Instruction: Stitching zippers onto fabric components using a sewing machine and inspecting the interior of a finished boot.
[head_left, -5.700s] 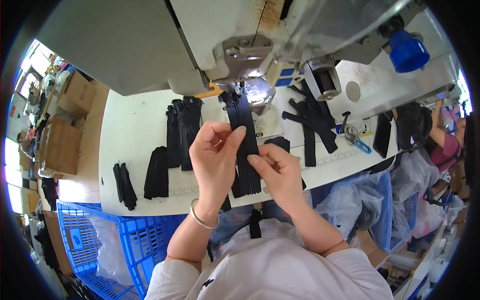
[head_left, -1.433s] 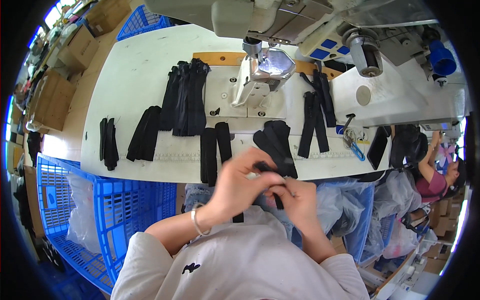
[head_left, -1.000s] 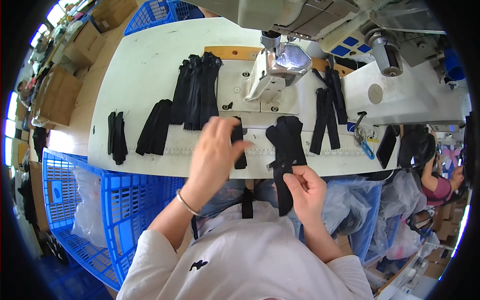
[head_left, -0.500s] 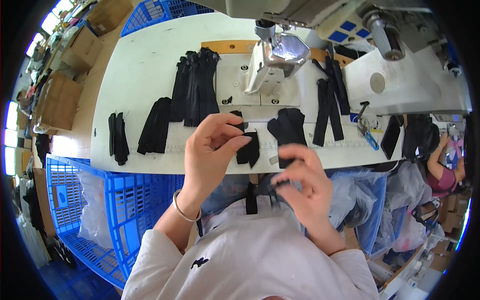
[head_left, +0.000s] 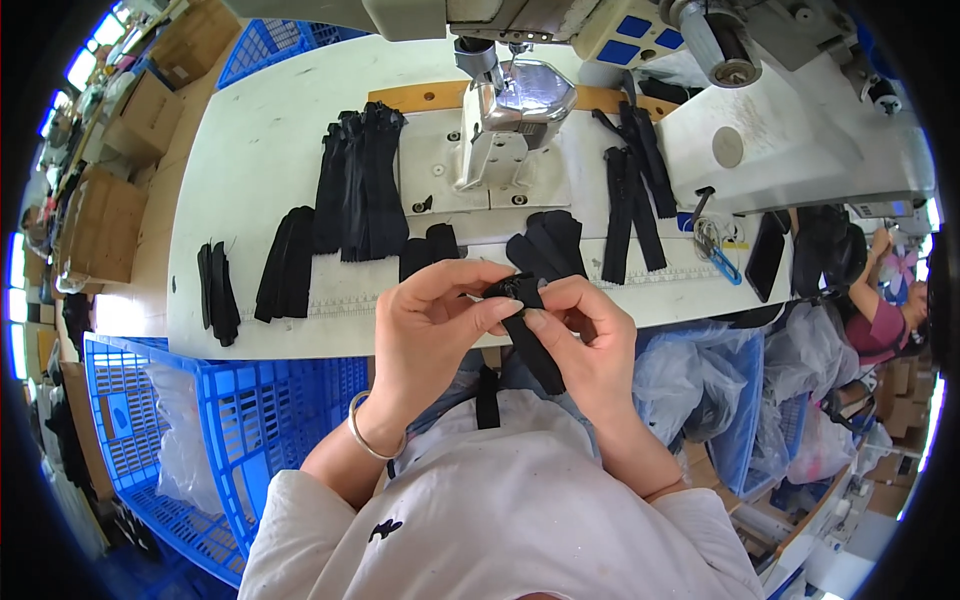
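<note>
Close to my body, just off the table's front edge, both hands pinch one black fabric strip (head_left: 537, 352). My left hand (head_left: 432, 320) is closed on its upper end between thumb and fingertips. Beside it, my right hand (head_left: 585, 345) grips the same end, and the two thumbs nearly meet. The strip's lower part hangs down between the hands; its top is partly hidden by fingers. Behind them on the table lie a fanned stack of black strips (head_left: 552, 243) and a smaller black piece (head_left: 430, 250), partly covered by my left hand.
A sewing machine (head_left: 515, 100) stands beyond my hands. Black zippers (head_left: 360, 185) are piled left of it, with more black strips (head_left: 287, 265) nearer. To the right lie other zippers (head_left: 632, 215), blue-handled snips (head_left: 725, 262) and a phone (head_left: 767, 258). Blue crates (head_left: 215, 400) flank me; another person sits far right.
My right hand has moved left and closed on the black strip beside my left hand. The strip now hangs lower between both hands. The view has shifted slightly.
</note>
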